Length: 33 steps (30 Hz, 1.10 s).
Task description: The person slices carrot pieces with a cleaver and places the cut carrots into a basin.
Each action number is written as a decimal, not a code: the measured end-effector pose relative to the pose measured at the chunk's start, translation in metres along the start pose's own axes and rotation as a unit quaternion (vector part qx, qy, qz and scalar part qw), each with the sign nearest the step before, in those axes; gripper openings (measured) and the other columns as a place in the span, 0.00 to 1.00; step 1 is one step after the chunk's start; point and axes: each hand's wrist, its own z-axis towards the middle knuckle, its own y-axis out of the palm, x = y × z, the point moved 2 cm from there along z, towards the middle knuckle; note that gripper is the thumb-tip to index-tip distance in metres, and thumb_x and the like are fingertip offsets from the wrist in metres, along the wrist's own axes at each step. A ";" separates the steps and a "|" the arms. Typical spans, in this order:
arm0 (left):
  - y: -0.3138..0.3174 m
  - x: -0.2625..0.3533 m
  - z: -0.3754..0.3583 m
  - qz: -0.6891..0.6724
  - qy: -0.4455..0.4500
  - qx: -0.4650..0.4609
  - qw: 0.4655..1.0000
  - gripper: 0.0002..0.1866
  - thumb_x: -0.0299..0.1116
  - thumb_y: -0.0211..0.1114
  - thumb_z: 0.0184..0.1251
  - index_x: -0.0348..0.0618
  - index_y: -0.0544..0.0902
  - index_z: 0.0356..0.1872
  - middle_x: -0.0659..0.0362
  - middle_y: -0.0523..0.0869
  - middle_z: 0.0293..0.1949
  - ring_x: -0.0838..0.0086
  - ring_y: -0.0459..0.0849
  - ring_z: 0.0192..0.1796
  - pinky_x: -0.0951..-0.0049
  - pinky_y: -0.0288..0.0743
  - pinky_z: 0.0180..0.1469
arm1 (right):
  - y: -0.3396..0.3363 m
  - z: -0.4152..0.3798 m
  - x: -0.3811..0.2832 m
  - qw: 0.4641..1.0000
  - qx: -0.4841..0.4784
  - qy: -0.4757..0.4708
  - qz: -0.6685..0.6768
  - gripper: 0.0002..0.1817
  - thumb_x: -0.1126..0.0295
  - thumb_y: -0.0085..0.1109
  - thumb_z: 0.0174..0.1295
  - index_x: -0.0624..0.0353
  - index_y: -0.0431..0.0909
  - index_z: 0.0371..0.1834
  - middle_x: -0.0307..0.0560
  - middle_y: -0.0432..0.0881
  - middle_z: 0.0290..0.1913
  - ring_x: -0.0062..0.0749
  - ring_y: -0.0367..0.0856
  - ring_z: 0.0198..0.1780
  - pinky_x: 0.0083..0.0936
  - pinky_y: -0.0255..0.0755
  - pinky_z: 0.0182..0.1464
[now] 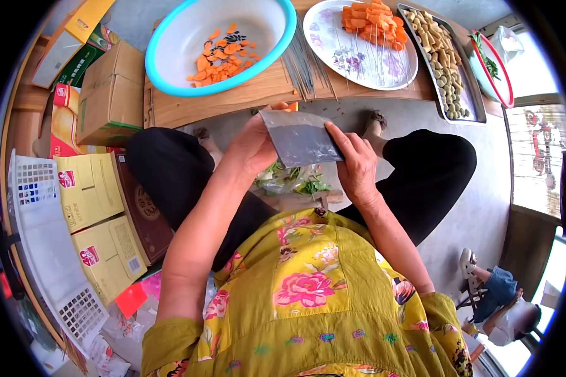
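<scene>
A wide cleaver with a dark, smeared blade is in my right hand, whose fingers are wrapped at its right end. Behind the blade's left side, my left hand is closed, its fingertips mostly hidden. An orange carrot piece pokes out above the blade by the left fingertips. Just beyond, a white basin with a blue rim holds cut carrot pieces. Right of it, thin metal skewers lie beside a floral plate bearing skewered carrot slices.
The wooden table also bears a metal tray of brown and greenish pieces and a red-rimmed basin with greens. Cardboard boxes and a white crate stand left. Leafy scraps lie below my hands. Another person sits at lower right.
</scene>
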 end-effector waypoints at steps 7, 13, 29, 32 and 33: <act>0.008 0.003 -0.004 0.058 0.023 0.016 0.998 0.10 0.29 0.62 0.66 0.40 0.78 0.46 0.60 0.83 0.43 0.75 0.84 0.45 0.74 0.79 0.49 | 0.000 -0.001 0.003 1.000 0.010 0.012 -0.023 0.37 0.85 0.55 0.42 0.49 0.74 0.62 0.44 0.76 0.34 0.40 0.76 0.34 0.33 0.70 0.39; 0.014 0.006 -0.004 0.110 0.022 -0.032 0.993 0.11 0.28 0.64 0.64 0.39 0.78 0.46 0.59 0.85 0.39 0.73 0.85 0.42 0.73 0.79 0.45 | 0.003 -0.007 0.015 0.997 -0.009 0.078 -0.001 0.35 0.85 0.54 0.45 0.48 0.74 0.62 0.47 0.76 0.34 0.44 0.76 0.33 0.35 0.71 0.39; 0.005 0.011 -0.003 0.160 0.053 0.023 0.985 0.11 0.28 0.66 0.63 0.40 0.76 0.44 0.60 0.81 0.41 0.76 0.84 0.42 0.77 0.79 0.45 | 0.000 -0.005 0.003 1.000 -0.006 0.011 0.018 0.37 0.84 0.54 0.43 0.48 0.74 0.62 0.45 0.75 0.33 0.42 0.74 0.32 0.34 0.71 0.39; 0.010 0.009 -0.006 0.142 0.044 0.025 0.989 0.11 0.28 0.65 0.63 0.40 0.76 0.44 0.60 0.80 0.42 0.76 0.84 0.42 0.77 0.79 0.45 | 0.000 -0.006 0.003 1.000 -0.011 0.006 0.011 0.37 0.84 0.54 0.42 0.48 0.74 0.62 0.45 0.76 0.33 0.42 0.75 0.33 0.33 0.71 0.39; 0.009 0.009 -0.005 0.142 0.044 0.025 0.989 0.11 0.28 0.65 0.63 0.40 0.76 0.44 0.60 0.80 0.42 0.76 0.84 0.42 0.77 0.79 0.45 | 0.000 -0.006 0.003 1.000 -0.012 0.008 0.011 0.38 0.84 0.54 0.42 0.47 0.74 0.63 0.45 0.76 0.34 0.42 0.75 0.33 0.34 0.71 0.40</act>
